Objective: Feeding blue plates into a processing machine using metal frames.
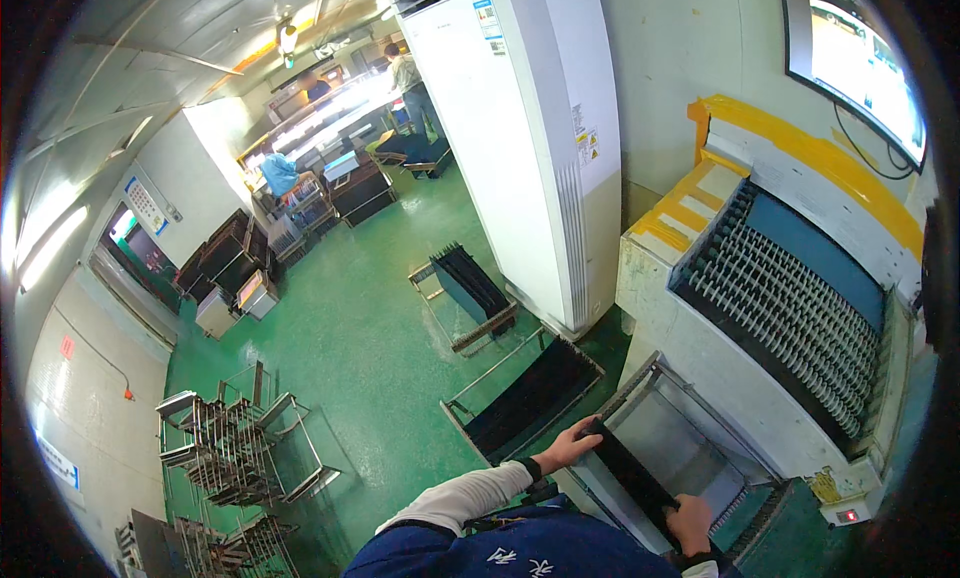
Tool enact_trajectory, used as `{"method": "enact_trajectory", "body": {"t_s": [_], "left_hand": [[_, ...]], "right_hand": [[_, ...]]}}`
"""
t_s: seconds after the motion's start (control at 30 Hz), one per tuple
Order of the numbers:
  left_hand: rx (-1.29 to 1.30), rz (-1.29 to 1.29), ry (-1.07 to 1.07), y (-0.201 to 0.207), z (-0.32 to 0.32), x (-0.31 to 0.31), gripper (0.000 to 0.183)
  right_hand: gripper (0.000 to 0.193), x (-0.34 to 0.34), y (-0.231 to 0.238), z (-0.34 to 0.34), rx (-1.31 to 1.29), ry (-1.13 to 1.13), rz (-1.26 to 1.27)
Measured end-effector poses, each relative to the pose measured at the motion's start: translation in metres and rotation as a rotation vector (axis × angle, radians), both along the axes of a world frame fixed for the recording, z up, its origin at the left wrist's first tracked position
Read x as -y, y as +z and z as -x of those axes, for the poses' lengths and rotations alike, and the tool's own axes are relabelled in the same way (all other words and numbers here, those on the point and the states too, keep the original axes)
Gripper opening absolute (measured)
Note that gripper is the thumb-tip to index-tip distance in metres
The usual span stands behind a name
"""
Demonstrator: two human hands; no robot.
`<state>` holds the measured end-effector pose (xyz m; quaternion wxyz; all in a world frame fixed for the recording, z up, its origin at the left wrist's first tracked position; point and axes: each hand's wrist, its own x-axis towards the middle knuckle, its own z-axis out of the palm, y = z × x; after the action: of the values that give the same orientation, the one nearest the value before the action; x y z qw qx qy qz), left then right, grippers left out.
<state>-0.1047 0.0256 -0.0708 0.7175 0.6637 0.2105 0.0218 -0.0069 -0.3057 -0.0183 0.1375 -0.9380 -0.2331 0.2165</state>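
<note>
Both my hands are on a long, narrow stack of dark panels [630,470], seen edge-on, inside a metal rack [690,388] at the lower right. My left hand [572,445] is closed around its far left end. At the near right end, my right hand [690,524] grips it with curled fingers. Bare grey sheet shows in the rack beyond the stack. A roller machine [790,308] with rows of small wheels and a blue sheet stands just past the rack.
Left of my hands stands a rack filled with black panels [535,393], with another panel rack [470,288] behind it. A tall white air conditioner [525,158] rises behind these. Metal frames [225,438] are piled at the left. People work at a lit bench [335,118] far off.
</note>
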Motion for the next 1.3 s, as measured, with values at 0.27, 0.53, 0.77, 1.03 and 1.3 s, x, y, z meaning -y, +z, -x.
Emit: {"method": "enact_trajectory", "body": {"t_s": [0.27,0.53,0.77,1.03,1.3], "left_hand": [[-0.013,-0.033,0.01,-0.002,-0.001,0.001,0.069],[-0.022,-0.093,-0.005,-0.011,-0.001,-0.002,0.07],[0.034,-0.106,-0.013,-0.005,0.001,0.0,0.07],[-0.002,0.066,-0.07,-0.004,0.014,-0.004,0.065],[-0.036,0.071,-0.053,0.01,0.026,-0.002,0.057]], "right_hand": [[0.025,0.001,-0.003,-0.001,-0.001,0.0,0.014],[0.026,0.001,0.0,-0.001,-0.015,0.012,0.016],[0.029,0.007,-0.014,-0.008,0.02,-0.024,-0.068],[0.034,0.011,-0.035,-0.033,-0.028,0.032,-0.081],[0.033,0.003,-0.019,-0.048,-0.011,0.077,-0.057]]}}
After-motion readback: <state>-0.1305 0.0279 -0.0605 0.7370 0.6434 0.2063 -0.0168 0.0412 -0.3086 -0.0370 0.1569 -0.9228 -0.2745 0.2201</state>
